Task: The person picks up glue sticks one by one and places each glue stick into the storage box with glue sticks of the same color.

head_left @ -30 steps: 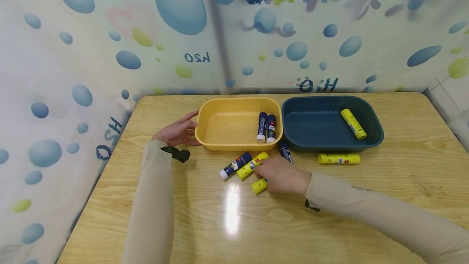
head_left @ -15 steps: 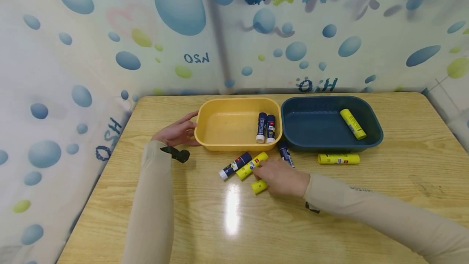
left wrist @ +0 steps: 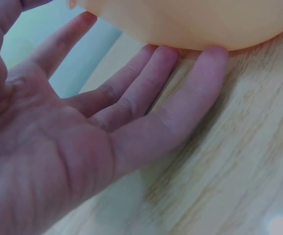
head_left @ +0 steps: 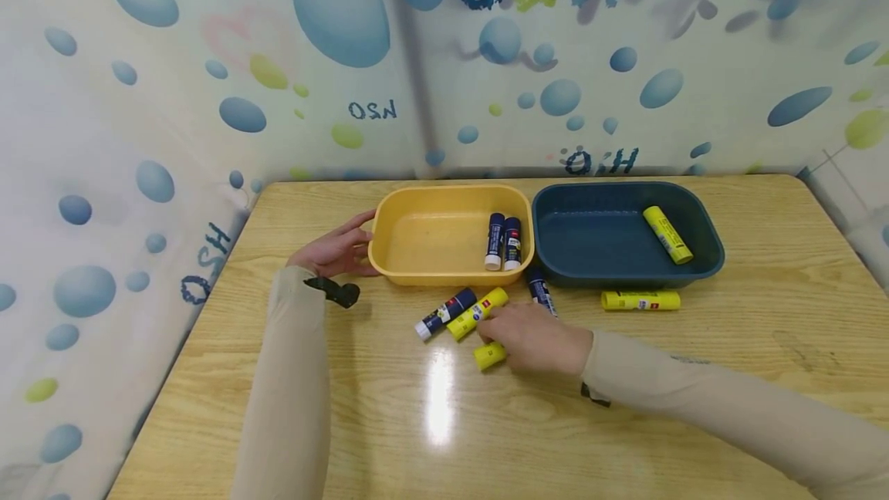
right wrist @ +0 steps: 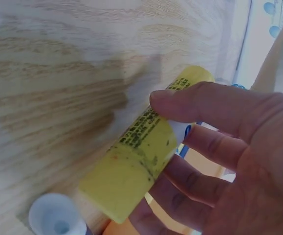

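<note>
My right hand grips a yellow glue stick just over the table, with the thumb across its label and the fingers behind it. In the head view only one end of that stick shows past the hand. Another yellow glue stick lies close to this hand, beside a navy glue stick with a white end. A second navy stick is partly hidden behind the hand. Far left, my left hand touches the outer side of the yellow bin with its extended fingertips.
Two navy glue sticks lie in the yellow bin's right end. Adjoining it is a dark blue bin with one yellow stick inside. A further yellow stick lies before the blue bin. A patterned curtain hangs behind the table.
My right hand and the yellow glue stick in it have shifted very slightly toward the table's front. The left hand keeps its place against the yellow bin.
</note>
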Demonstrator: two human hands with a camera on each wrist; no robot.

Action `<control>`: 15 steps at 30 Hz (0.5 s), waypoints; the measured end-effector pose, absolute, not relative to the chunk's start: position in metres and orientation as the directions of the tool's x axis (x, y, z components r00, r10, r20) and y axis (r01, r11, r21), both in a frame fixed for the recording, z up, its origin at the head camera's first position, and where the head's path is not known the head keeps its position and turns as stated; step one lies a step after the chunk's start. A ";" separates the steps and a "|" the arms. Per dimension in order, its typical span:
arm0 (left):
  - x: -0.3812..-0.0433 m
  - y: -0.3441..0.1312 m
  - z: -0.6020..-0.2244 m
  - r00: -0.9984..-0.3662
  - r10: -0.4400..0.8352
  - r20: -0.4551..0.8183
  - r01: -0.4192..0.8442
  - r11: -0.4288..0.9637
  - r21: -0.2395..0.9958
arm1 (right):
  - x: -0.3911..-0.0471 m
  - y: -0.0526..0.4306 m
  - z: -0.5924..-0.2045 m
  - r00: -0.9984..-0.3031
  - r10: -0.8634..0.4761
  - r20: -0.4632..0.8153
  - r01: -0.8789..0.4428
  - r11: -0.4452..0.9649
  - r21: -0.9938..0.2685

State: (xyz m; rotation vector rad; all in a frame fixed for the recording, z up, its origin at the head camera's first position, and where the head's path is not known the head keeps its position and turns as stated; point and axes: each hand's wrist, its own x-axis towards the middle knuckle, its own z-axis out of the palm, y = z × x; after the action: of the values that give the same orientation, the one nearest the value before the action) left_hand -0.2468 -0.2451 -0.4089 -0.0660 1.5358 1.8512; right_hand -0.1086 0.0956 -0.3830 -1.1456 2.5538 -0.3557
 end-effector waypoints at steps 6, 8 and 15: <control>-0.247 -0.245 -0.410 -0.738 0.490 -0.463 -0.541 -0.021 0.841 | -0.108 0.104 -0.373 -0.629 -0.752 -0.194 -0.662 0.650 -0.372; -0.247 -0.245 -0.410 -0.739 0.492 -0.460 -0.534 -0.010 0.846 | -0.108 0.107 -0.370 -0.637 -0.742 -0.207 -0.648 0.661 -0.378; -0.247 -0.244 -0.409 -0.743 0.487 -0.459 -0.523 0.007 0.852 | -0.108 0.120 -0.355 -0.663 -0.722 -0.198 -0.635 0.683 -0.361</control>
State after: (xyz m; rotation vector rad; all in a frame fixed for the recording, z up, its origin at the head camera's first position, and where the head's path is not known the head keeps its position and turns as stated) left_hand -0.2468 -0.2438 -0.4092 -0.0377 1.5794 1.8177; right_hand -0.1081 0.1200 -0.3552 -1.0716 2.5718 -0.3752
